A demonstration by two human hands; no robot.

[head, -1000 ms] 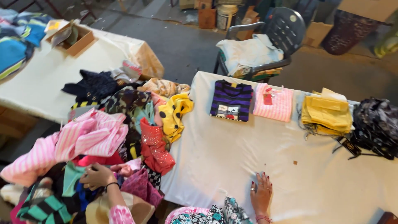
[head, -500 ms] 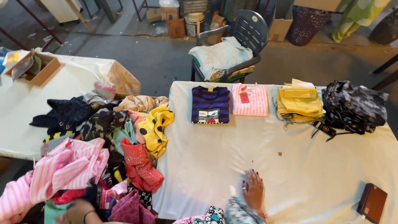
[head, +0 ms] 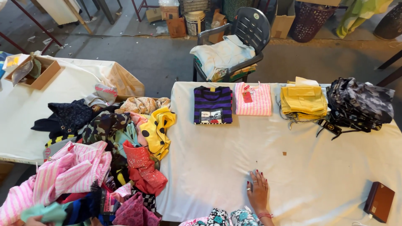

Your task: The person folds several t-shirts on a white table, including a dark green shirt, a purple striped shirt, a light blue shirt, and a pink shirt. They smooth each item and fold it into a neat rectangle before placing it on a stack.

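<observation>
White cloth table (head: pixel 217 159), rt hand (head: pixel 258 193) flat

light: even, soft, fairly bright | shadows: faint, none hard | glare: white desk (head: pixel 293 175) cloth near washed out | focus: sharp throughout | distortion: wide-angle bowing at edges

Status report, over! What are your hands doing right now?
Right hand flat on white table cover, empty. Left hand barely visible at pile of clothes. Nothing blocking.
</observation>
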